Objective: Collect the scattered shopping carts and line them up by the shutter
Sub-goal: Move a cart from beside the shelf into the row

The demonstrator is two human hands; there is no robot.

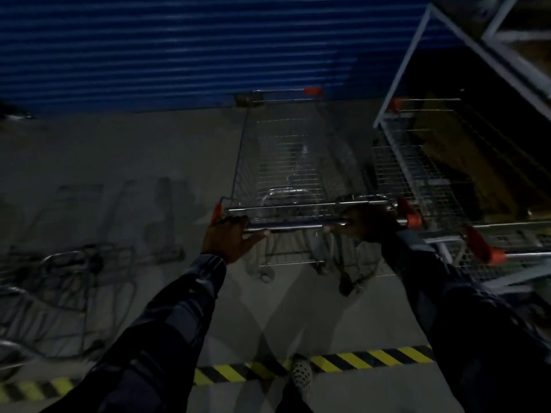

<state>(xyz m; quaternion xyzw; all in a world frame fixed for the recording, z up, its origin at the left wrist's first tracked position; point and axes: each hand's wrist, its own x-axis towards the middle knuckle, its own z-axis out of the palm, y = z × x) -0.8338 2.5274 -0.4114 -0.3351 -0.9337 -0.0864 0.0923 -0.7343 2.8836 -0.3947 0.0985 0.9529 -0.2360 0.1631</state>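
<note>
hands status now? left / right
Left hand: on the cart handle, fingers over the bar, thumb out; gripping.
Right hand: curled round the same handle, gripping.

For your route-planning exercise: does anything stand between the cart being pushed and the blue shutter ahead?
Nothing visible does. The cart faces the shutter over bare floor; another cart stands beside it, to its right.

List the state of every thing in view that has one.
shutter: rolled down, closed
cart: upright, basket empty, nose at the shutter
left hand: holding the cart handle
right hand: holding the cart handle
second cart: parked alongside, right
</note>
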